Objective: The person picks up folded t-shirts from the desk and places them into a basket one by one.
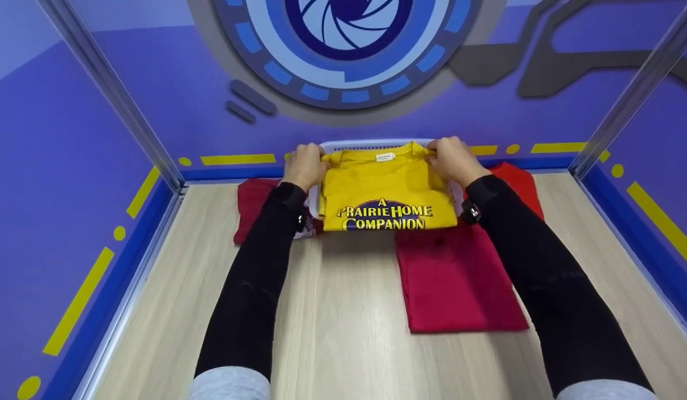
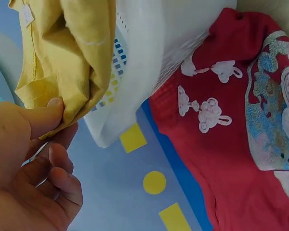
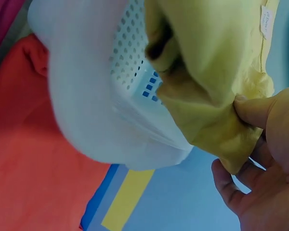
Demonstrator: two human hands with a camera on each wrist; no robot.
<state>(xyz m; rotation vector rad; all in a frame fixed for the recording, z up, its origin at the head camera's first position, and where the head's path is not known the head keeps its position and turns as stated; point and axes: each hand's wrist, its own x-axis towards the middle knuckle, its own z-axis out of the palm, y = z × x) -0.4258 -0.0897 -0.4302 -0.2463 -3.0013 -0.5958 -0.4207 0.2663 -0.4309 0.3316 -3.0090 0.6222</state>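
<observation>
over the white basket [image 1: 335, 145], both hands [image 1: 304, 165] [image 1: 453, 160] pinch the folded yellow shirt [image 1: 385, 191] by its corners.

a staged recording booth, not a home: purple walls [image 1: 71, 183] with yellow dashes, a printed lens emblem [image 1: 349, 33], metal corner posts [image 1: 107, 89], a wood-grain bench [image 1: 343, 333].

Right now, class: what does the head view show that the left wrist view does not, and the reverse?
Only the head view shows both hands, left hand and right hand, the shirt's printed words, and a folded red shirt. Only the left wrist view shows white rabbit prints on a red garment. Both show the yellow shirt pinched above the white basket.
</observation>
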